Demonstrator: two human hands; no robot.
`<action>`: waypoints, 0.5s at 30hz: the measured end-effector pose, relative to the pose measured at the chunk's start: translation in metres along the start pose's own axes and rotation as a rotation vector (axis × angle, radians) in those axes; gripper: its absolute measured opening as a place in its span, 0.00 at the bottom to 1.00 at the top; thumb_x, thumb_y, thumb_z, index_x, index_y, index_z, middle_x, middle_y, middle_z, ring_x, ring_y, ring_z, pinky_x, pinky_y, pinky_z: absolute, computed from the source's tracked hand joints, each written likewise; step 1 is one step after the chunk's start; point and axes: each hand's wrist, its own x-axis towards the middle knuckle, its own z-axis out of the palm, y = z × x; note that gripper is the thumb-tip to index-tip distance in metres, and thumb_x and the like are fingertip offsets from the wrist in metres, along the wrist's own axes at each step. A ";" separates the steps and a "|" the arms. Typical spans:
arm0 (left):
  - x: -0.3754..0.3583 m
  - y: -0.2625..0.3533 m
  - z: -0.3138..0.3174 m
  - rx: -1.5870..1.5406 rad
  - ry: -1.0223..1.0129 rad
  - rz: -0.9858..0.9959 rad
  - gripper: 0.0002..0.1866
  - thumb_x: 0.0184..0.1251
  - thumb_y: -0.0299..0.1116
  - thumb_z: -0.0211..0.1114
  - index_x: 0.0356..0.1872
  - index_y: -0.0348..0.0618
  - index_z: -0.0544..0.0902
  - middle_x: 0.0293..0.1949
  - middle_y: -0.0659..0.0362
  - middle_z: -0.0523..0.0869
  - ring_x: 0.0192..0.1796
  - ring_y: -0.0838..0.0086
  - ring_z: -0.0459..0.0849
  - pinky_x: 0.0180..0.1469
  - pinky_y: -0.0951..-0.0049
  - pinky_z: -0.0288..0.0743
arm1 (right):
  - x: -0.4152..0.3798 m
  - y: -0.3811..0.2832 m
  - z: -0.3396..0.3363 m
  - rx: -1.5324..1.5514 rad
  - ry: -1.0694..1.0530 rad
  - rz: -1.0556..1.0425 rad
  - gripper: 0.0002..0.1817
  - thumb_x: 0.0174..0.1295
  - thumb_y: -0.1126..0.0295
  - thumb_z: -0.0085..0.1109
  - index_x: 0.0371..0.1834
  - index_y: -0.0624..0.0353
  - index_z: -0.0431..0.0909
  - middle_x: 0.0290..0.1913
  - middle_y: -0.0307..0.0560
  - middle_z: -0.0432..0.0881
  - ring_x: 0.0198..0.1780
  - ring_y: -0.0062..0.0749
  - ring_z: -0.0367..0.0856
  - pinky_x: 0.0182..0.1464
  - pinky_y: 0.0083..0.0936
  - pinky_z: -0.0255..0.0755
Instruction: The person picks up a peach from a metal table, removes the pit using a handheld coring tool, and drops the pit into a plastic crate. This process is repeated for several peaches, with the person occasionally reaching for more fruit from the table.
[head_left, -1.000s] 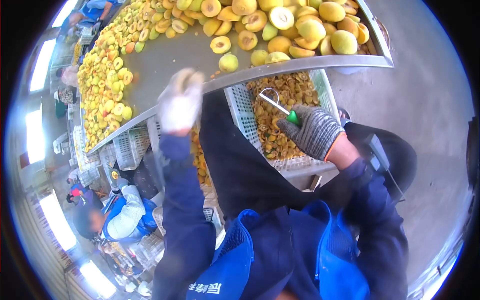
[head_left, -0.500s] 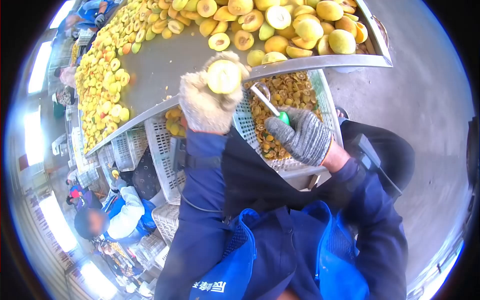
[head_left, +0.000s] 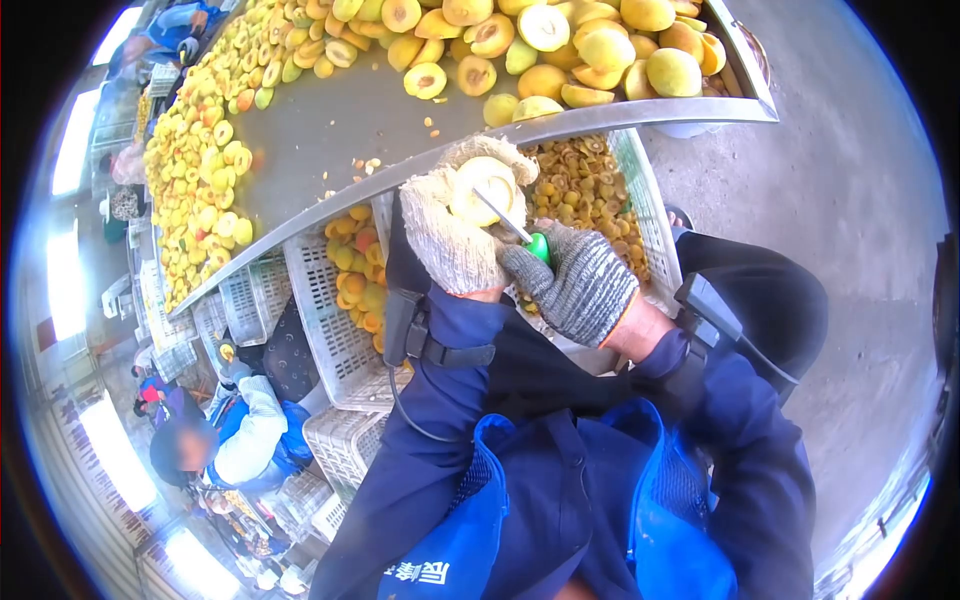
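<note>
My left hand (head_left: 450, 235), in a fuzzy cream glove, is closed round a halved yellow peach (head_left: 466, 205), its pale cut face turned up. In a grey knitted glove, my right hand (head_left: 590, 285) grips a pitting tool by its green handle (head_left: 539, 248). The tool's thin metal shaft (head_left: 505, 215) reaches across the peach's cut face; its looped tip is hard to make out against the flesh. Both hands are close together, just in front of the metal table's raised edge (head_left: 400, 172).
Peach halves (head_left: 600, 50) are heaped on the metal table (head_left: 330, 125). Under its edge, one crate (head_left: 655, 225) holds brown-centred pieces; another crate (head_left: 320, 300) to the left holds yellow-orange peaches. A person in a blue vest (head_left: 255, 440) sits at the left.
My left hand has moved down and right with the peach half, away from the table edge. My right hand has shifted slightly left and down, and the tool now meets the peach.
</note>
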 end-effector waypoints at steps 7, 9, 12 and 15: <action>-0.047 -0.043 0.033 -0.127 -0.032 -0.081 0.18 0.67 0.32 0.67 0.55 0.39 0.79 0.52 0.47 0.81 0.55 0.52 0.80 0.60 0.56 0.74 | -0.004 -0.015 -0.004 0.118 -0.093 0.034 0.19 0.73 0.57 0.55 0.40 0.66 0.81 0.30 0.65 0.83 0.37 0.63 0.83 0.39 0.48 0.76; -0.021 0.001 -0.002 -0.271 0.034 -0.190 0.20 0.68 0.32 0.65 0.58 0.40 0.77 0.55 0.47 0.80 0.58 0.52 0.79 0.62 0.55 0.73 | -0.004 -0.010 -0.003 0.181 -0.161 0.041 0.18 0.73 0.59 0.53 0.41 0.65 0.81 0.31 0.65 0.83 0.38 0.63 0.82 0.39 0.47 0.75; -0.068 -0.065 0.048 -0.246 -0.001 -0.165 0.22 0.69 0.34 0.65 0.62 0.41 0.75 0.59 0.46 0.78 0.62 0.53 0.77 0.64 0.55 0.71 | -0.003 -0.008 0.000 0.186 -0.151 0.059 0.17 0.73 0.59 0.53 0.42 0.65 0.81 0.33 0.66 0.82 0.38 0.63 0.82 0.40 0.48 0.75; -0.059 -0.057 0.038 -0.036 -0.133 -0.001 0.24 0.70 0.36 0.65 0.65 0.42 0.74 0.62 0.46 0.76 0.63 0.53 0.76 0.65 0.55 0.71 | -0.009 -0.008 0.008 0.133 -0.016 0.018 0.17 0.73 0.59 0.53 0.44 0.65 0.81 0.35 0.66 0.82 0.40 0.63 0.81 0.42 0.49 0.75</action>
